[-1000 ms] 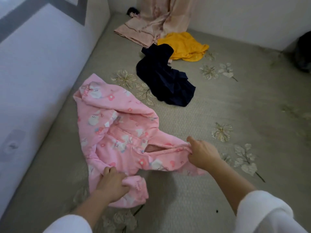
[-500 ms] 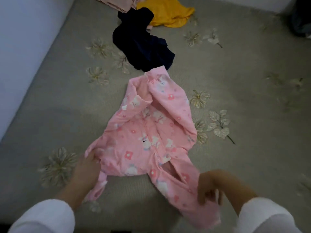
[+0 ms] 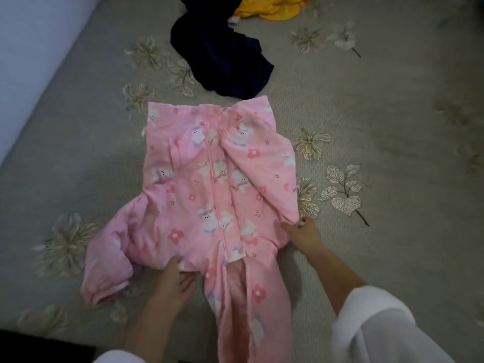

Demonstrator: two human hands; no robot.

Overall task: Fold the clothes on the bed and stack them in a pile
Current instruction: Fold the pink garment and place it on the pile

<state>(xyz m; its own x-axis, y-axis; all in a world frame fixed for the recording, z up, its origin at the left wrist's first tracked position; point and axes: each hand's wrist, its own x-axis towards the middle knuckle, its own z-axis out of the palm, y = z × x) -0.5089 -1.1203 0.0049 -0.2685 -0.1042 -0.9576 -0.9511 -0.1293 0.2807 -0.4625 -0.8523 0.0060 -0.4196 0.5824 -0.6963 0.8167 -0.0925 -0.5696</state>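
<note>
The pink garment (image 3: 209, 184) lies spread front-up on the bed (image 3: 392, 127), just short of a navy garment (image 3: 222, 56); the left hand (image 3: 172, 281) pinches its near edge with curled fingers; the right hand (image 3: 303, 237) — blurred — seems to pinch the right-side edge.

This is a bedroom in a home: a wide bed (image 3: 366, 127) under a grey-beige cover stitched with pale flowers (image 3: 343, 189), set against a plain wall (image 3: 31, 48) on the left. Household laundry lies loose on it, with a small pink garment (image 3: 209, 179) in a cartoon print near, and a navy garment (image 3: 222, 61) and a yellow garment (image 3: 272, 9) farther off.
</note>
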